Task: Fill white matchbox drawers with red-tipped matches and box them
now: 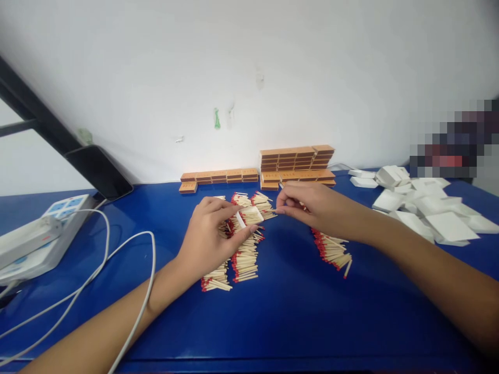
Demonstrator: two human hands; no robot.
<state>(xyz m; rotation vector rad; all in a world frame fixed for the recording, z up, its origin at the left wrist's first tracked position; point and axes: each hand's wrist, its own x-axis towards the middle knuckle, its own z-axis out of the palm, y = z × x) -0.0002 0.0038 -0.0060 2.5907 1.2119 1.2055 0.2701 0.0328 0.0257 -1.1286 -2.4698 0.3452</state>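
My left hand (210, 231) is closed round a small white matchbox tray (249, 215) with matches lying in it, held just above the blue table (288, 311). My right hand (312, 205) pinches its fingertips together at the tray's right end, on one or two matches. Rows of red-tipped matches (245, 257) lie under and beside the left hand. Another heap of matches (331, 249) lies under my right wrist.
Orange matchbox sleeves (296, 163) are stacked against the white wall, with a lower row (218, 177) to their left. Empty white trays (424, 208) pile up at the right. A power strip (42, 234) with white cables (128, 291) and a dark phone (99, 171) sit at the left.
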